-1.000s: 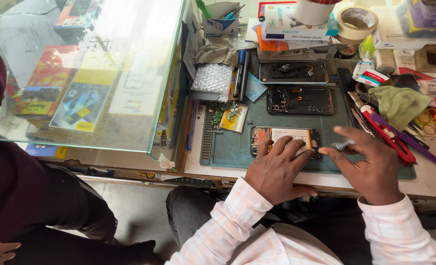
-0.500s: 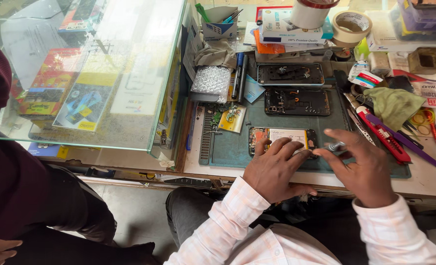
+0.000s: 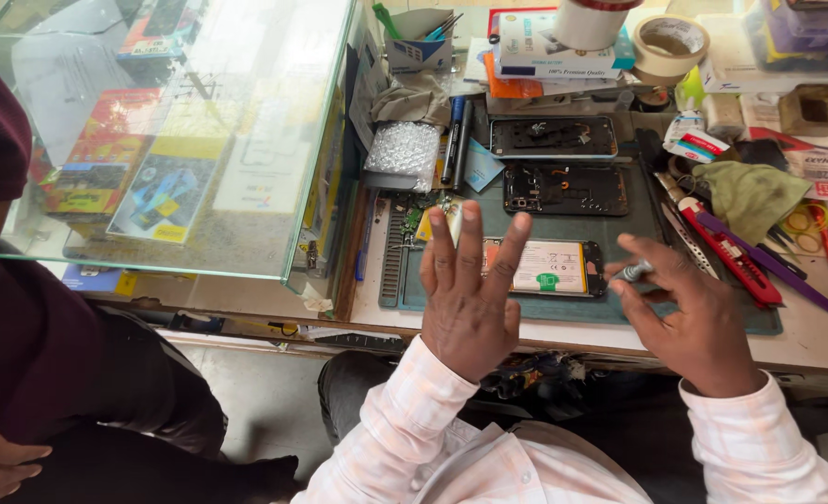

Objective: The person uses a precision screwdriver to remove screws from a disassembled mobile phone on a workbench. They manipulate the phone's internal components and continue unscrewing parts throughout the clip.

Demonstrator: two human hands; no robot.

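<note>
An opened phone (image 3: 549, 268) with its white battery showing lies on the grey-green work mat (image 3: 638, 210). My left hand (image 3: 470, 299) is raised just above the phone's left end, fingers spread, holding nothing. My right hand (image 3: 689, 313) hovers at the phone's right end and pinches a small silvery metal tool (image 3: 632, 272) between thumb and fingers. Two more dismantled phone frames (image 3: 563, 189) (image 3: 554, 138) lie farther back on the mat.
A glass display case (image 3: 180, 140) with boxed goods fills the left. Red and purple hand tools (image 3: 750, 266), a green cloth (image 3: 750, 196), tape rolls (image 3: 670, 42), bubble wrap (image 3: 403, 154) and boxes crowd the bench. Another person in dark red (image 3: 22, 355) sits at far left.
My left hand has lifted off the phone and opened its fingers. My right hand has risen slightly with the small tool still pinched. The view has tilted down a little.
</note>
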